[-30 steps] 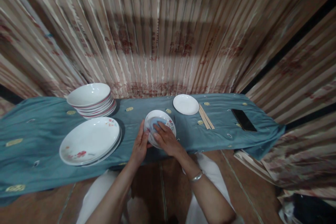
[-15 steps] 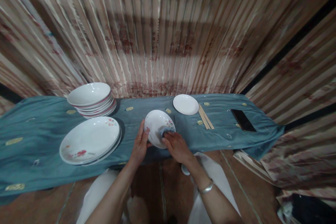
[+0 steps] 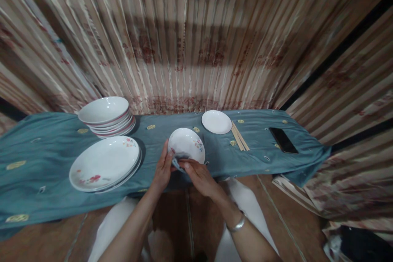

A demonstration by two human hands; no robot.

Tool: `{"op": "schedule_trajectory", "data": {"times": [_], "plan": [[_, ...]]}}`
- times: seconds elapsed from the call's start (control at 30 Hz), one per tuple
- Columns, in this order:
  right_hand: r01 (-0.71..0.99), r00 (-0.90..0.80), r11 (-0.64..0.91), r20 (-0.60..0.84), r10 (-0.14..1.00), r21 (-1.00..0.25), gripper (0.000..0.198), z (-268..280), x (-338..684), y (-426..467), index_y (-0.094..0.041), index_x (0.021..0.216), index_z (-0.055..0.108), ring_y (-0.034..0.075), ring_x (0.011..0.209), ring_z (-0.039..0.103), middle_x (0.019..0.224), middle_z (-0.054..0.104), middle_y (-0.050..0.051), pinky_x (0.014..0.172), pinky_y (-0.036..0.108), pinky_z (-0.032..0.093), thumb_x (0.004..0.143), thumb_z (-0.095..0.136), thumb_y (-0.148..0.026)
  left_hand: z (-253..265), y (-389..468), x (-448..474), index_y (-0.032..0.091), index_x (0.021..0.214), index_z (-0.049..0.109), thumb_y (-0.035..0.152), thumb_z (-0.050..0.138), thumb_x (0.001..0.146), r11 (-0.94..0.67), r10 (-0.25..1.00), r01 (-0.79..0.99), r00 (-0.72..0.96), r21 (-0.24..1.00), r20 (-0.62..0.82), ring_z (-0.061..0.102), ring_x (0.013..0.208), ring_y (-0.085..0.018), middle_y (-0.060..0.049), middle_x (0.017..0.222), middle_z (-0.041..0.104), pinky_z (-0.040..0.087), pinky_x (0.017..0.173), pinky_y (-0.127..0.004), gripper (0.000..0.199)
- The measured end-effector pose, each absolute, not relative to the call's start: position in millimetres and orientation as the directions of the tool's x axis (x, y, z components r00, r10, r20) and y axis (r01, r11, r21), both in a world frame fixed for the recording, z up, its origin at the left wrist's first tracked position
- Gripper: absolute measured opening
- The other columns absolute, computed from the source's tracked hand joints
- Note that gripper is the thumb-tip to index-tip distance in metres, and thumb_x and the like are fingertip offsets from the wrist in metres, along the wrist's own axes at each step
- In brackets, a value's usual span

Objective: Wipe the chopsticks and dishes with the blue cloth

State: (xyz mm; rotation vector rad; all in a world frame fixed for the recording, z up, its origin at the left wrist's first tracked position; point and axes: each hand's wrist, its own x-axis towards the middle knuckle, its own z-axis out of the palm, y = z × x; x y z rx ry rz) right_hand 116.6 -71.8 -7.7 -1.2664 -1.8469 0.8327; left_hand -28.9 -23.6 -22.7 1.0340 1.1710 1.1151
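Observation:
A small white bowl (image 3: 186, 141) with a floral pattern is held tilted over the front part of the cloth-covered table. My left hand (image 3: 163, 166) grips its left rim, thumb on the near side and fingers partly hidden beneath. In my right hand (image 3: 198, 174) is a bluish-grey cloth (image 3: 177, 163), pressed against the bowl's near rim. The fingers are closed around the cloth, which partly hides that edge.
To the left are a stack of bowls (image 3: 104, 110) and a few large oval floral plates (image 3: 104, 163). A small white plate (image 3: 216, 122), chopsticks (image 3: 240, 137) and a black phone (image 3: 283, 140) lie to the right. A pleated curtain (image 3: 184, 41) hangs behind.
My right hand has moved the cloth from the bowl's right inner side to its near left rim. My left hand keeps its grip on the bowl.

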Motion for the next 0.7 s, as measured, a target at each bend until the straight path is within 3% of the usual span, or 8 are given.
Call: {"op": "schedule_trajectory", "data": {"times": [0.17, 0.3, 0.53, 0.7], "plan": [[0.351, -0.251, 0.304, 0.223, 0.942, -0.886, 0.057, -9.1, 105.0, -57.6, -0.024, 0.125, 0.062, 0.017, 0.13, 0.048, 0.135, 0.058, 0.003, 0.113, 0.035, 0.033, 0.099, 0.02, -0.054, -26.8, -22.8, -31.1, 0.031, 0.148, 0.031, 0.057, 0.059, 0.08, 0.153, 0.986, -0.108, 0.082, 0.982, -0.145, 0.053, 0.121, -0.028, -0.005, 0.151, 0.04, 0.057, 0.064, -0.024, 0.078], [0.359, -0.24, 0.332, 0.257, 0.936, -0.872, 0.057, -20.4, 98.7, -39.5, -0.022, 0.131, 0.057, 0.017, 0.136, 0.04, 0.14, 0.053, 0.005, 0.117, 0.037, 0.027, 0.099, 0.022, -0.054, -28.5, -23.4, -31.4, 0.032, 0.149, 0.03, 0.059, 0.059, 0.079, 0.127, 0.987, -0.126, 0.112, 0.984, -0.113, 0.042, 0.133, -0.031, -0.003, 0.156, 0.031, 0.059, 0.067, -0.025, 0.08], [0.542, -0.149, 0.369, 0.346, 0.926, -0.755, 0.048, -35.0, 99.9, -6.8, -0.019, 0.138, 0.049, 0.021, 0.14, 0.033, 0.148, 0.043, 0.01, 0.118, 0.044, 0.024, 0.099, 0.031, -0.042, -31.3, -24.1, -31.3, 0.035, 0.147, 0.033, 0.054, 0.059, 0.081, 0.115, 0.985, -0.156, 0.146, 0.981, -0.093, 0.044, 0.132, -0.03, -0.001, 0.157, 0.028, 0.06, 0.069, -0.027, 0.073], [0.758, -0.113, 0.277, 0.299, 0.947, -0.59, 0.046, -36.2, 109.1, 2.4, -0.018, 0.139, 0.046, 0.023, 0.141, 0.031, 0.151, 0.038, 0.013, 0.114, 0.052, 0.023, 0.1, 0.03, -0.035, -33.0, -23.7, -31.0, 0.033, 0.148, 0.03, 0.053, 0.061, 0.08, 0.153, 0.981, -0.195, 0.146, 0.969, -0.126, 0.054, 0.122, -0.029, -0.004, 0.155, 0.034, 0.06, 0.067, -0.029, 0.078]]}}
